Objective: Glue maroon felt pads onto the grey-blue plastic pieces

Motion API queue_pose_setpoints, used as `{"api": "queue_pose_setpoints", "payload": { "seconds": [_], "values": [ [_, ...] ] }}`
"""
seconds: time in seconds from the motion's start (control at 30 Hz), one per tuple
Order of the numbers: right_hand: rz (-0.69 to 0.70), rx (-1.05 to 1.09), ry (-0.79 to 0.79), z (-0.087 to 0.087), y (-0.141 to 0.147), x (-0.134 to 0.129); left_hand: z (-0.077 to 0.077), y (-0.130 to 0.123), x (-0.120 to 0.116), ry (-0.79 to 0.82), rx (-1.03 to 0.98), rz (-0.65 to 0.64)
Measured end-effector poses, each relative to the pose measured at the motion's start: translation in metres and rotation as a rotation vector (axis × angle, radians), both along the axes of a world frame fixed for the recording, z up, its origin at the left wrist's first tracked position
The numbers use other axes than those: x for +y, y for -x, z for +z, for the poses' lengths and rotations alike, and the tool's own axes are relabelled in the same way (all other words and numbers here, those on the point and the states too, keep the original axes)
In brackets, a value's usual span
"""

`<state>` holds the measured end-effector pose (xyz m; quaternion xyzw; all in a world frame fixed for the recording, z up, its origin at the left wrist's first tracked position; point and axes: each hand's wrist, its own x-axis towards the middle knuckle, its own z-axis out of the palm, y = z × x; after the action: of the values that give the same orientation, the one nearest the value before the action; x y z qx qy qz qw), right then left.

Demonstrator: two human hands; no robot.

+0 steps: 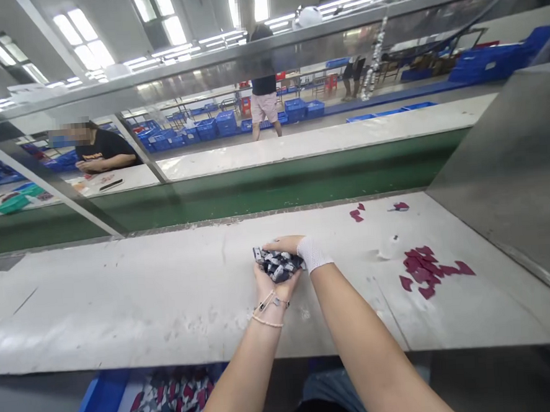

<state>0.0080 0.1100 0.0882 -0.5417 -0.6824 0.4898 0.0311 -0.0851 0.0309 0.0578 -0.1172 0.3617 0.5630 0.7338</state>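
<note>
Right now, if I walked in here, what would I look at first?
You'd probably look first at the two hands in the middle of the white bench: the left hand cups a bunch of dark-and-white patterned pieces, and the right hand lies over them. To their right are scattered dark red pieces. Below the bench, a blue crate holds more patterned pieces.

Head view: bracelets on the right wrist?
No, the bracelets sit above the left hand, while the right hand wears a white mesh cuff.

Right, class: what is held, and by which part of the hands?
Black-and-white fabric pieces, cupped in the palm of the left hand, under the fingers of the right hand.
</note>
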Motion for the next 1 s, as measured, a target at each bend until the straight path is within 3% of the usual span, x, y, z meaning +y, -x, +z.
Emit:
{"api": "queue_pose_setpoints", "payload": {
  "seconds": [0.13,0.3,0.5,0.73,0.83,0.9,1.0],
  "values": [
    [0.070,-0.083,0.029,-0.002,0.017,0.027,-0.003,0.014,0.009,0.019,-0.050,0.019],
    [0.081,-0.102,0.037,-0.009,0.020,0.038,-0.005,0.021,-0.002,0.040,-0.035,0.077],
    [0.037,0.000,0.061,-0.017,0.004,0.031,-0.001,0.031,-0.030,0.066,-0.005,0.091],
    [-0.006,0.018,-0.042,-0.014,-0.033,0.012,0.002,0.033,-0.046,0.076,0.118,0.080],
    [-0.021,0.010,-0.106,-0.006,-0.049,-0.010,-0.013,0.031,-0.063,0.040,0.292,0.002],
    [-0.037,0.009,-0.139,-0.001,-0.065,-0.029,-0.035,0.031,-0.078,-0.059,0.553,-0.074],
    [-0.060,0.012,-0.158,0.003,-0.095,-0.064,-0.073,0.038,-0.097,-0.352,1.097,-0.183]
  ]
}}
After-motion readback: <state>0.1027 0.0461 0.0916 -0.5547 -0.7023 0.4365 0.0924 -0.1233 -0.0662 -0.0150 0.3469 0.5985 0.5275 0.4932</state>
